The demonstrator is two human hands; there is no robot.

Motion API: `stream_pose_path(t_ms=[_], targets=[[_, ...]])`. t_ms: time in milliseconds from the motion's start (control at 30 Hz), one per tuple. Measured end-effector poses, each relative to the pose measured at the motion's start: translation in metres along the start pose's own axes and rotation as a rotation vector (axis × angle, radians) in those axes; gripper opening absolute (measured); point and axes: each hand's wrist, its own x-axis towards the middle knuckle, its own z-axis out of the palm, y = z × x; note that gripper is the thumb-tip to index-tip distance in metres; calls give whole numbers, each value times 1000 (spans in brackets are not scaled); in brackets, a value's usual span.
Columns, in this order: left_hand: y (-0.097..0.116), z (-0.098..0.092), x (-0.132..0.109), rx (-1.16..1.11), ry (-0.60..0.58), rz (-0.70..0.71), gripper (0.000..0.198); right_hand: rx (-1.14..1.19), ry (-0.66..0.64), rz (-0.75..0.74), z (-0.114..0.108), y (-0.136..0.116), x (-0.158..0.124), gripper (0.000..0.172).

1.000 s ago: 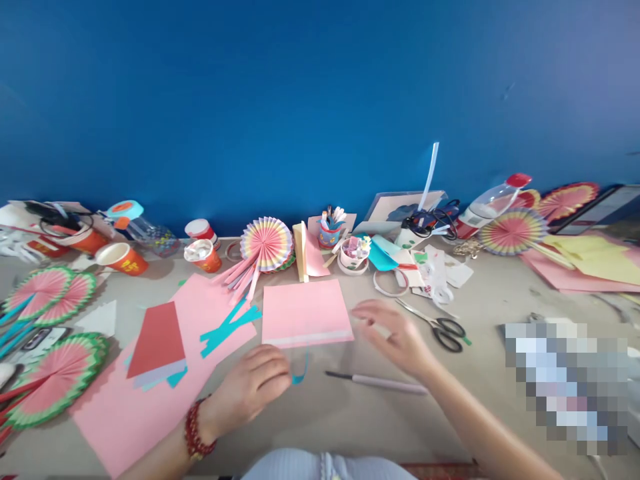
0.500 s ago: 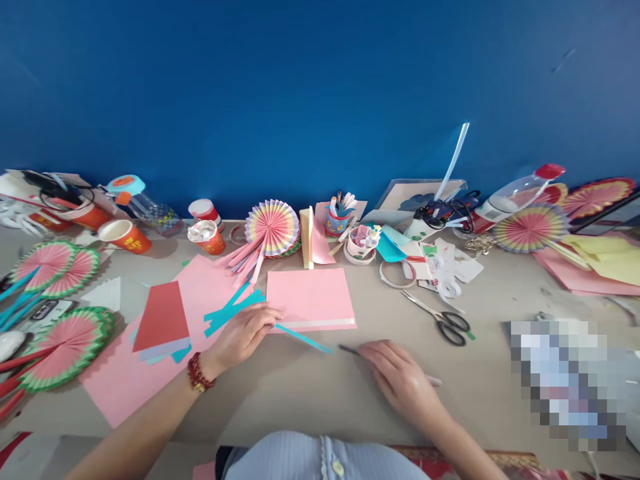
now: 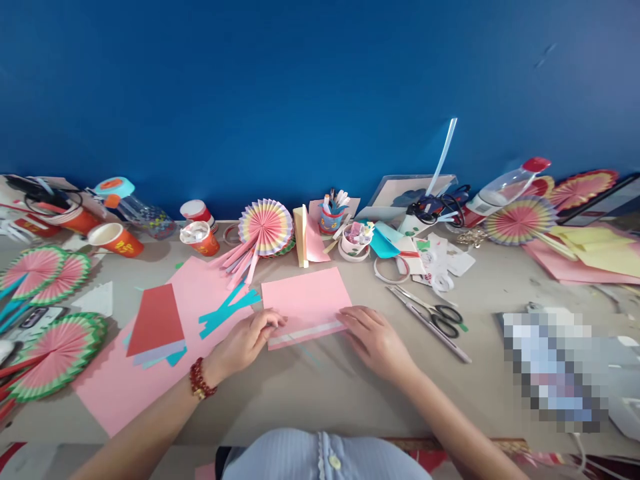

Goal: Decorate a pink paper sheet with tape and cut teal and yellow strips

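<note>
Centre of the frame, there it was, the pink card [image 3: 307, 297], flat on the desk [image 3: 310, 407]! The left hand [image 3: 253, 335] had its fingers curled in at the card's lower left, though what they pinched, if anything, you couldn't tell; the right hand [image 3: 377, 337] laid bent fingers side by side over the lower right edge, its grip hidden too! Just below the card, a thin blue strip [image 3: 313, 355] was all blur! Right of centre lay the scissors [image 3: 431, 309], a slim tool [image 3: 455, 349] alongside
</note>
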Motion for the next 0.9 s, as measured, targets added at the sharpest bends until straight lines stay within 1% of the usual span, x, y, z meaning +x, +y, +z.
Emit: stream_pose_path(t_ms=[67, 100, 167, 233, 267, 300, 333, 400, 567, 633, 667, 733, 867, 900], targets=[[3, -7, -6, -40, 21, -15, 18, -12, -40, -20, 7, -5, 9, 32], [3, -13, -9, -42, 64, -35, 18, -25, -53, -26, 9, -5, 10, 31], [0, -28, -17, 31, 237, -107, 15, -53, -65, -37, 9, -3, 9, 30], [-8, -43, -26, 216, 464, -155, 13, -72, -63, -43, 7, 1, 3, 29], [-12, -48, -31, 312, 533, -130, 11, -76, -62, -43, 5, 2, 0, 29], [-16, -52, -36, 388, 572, -104, 12, -77, -60, -40, 2, 4, -3, 29], [-20, -55, -41, 449, 587, -79, 13, -76, -58, -35, 0, 6, -7, 29], [-27, -56, -50, 538, 545, -37, 17, -73, -61, -16, -4, 8, -12, 28], [-38, -53, -68, 713, 281, 47, 25, -77, -90, 41, -13, 9, -17, 24], [-39, -53, -71, 723, 219, 71, 27, -83, -94, 54, -14, 8, -15, 22], [-39, -53, -71, 720, 209, 79, 27, -85, -90, 59, -14, 7, -14, 21], [-36, -52, -71, 711, 248, 87, 28, -88, -77, 63, -12, 3, -9, 19], [-27, -52, -67, 700, 462, 95, 36, -36, -67, 35, -2, -13, 6, 20], [-25, -52, -66, 707, 490, 108, 38, -10, -77, 18, 1, -19, 11, 22]])
